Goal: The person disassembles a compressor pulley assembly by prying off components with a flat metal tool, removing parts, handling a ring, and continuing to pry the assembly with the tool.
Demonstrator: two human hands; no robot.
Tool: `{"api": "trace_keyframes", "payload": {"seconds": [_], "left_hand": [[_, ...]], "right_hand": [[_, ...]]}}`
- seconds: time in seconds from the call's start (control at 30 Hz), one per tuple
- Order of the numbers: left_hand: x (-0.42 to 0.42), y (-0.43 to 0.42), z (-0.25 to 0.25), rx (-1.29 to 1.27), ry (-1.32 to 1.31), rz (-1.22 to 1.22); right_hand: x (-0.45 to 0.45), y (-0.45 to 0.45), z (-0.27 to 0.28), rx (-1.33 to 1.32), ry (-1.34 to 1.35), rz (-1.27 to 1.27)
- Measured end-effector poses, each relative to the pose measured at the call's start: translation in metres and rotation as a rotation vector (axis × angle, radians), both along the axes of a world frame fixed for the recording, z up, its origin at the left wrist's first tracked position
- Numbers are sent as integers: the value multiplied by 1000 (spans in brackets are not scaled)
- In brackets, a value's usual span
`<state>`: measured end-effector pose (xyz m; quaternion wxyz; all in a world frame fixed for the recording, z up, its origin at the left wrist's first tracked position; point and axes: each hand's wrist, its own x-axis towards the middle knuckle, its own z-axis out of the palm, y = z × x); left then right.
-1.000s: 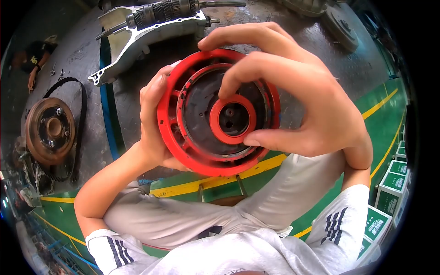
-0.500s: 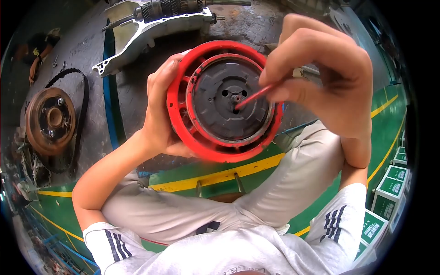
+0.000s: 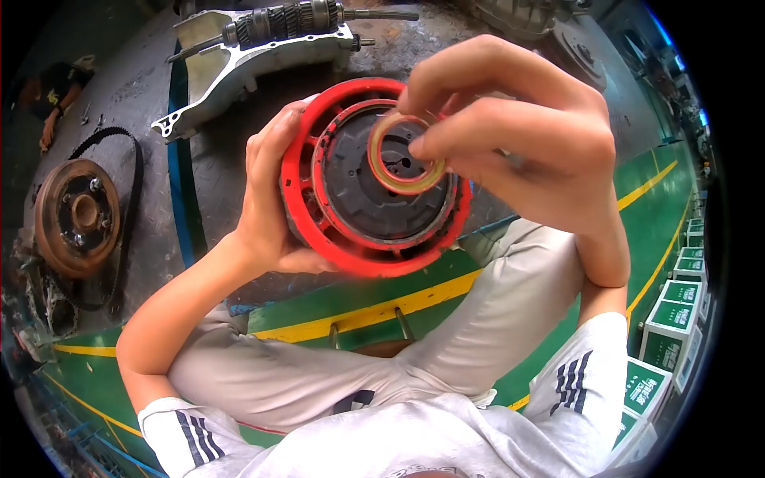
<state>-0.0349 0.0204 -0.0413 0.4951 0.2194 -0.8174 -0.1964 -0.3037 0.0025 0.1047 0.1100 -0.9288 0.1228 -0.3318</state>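
Observation:
My left hand (image 3: 269,187) is wrapped round the left edge of a red-rimmed wheel-like part (image 3: 296,185), thumb below and fingers behind, holding it tilted up toward me. Set inside the rim is a black disc (image 3: 358,209) with small holes round its hub. Between the thumb and fingers of my right hand (image 3: 518,131) is a thin red and yellowish ring (image 3: 381,174). It is in front of the disc, around the hub in this view; whether it touches the disc I cannot tell. Motion blurs the fingertips slightly.
An open metal housing with a gear shaft (image 3: 271,32) lies at the back of the dark worktop. To the left are a rusty pulley (image 3: 60,215) and a toothed belt (image 3: 137,191). A person (image 3: 56,99) is at far left. Green-and-white boxes (image 3: 669,331) line the right.
The red piece in my right hand, seen edge-on like a thin stick before, has turned and shows as a ring. My left hand's grip is unchanged.

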Motion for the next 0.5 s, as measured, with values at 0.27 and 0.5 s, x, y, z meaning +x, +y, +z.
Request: {"api": "trace_keyframes", "payload": {"seconds": [0.27,0.5], "left_hand": [[-2,3,1,33,29,-21],[-1,-1,5,18,26,-50]], "right_hand": [[-8,-1,-1,-3,-72,19],[-16,-8,-1,-28,-197,118]]}}
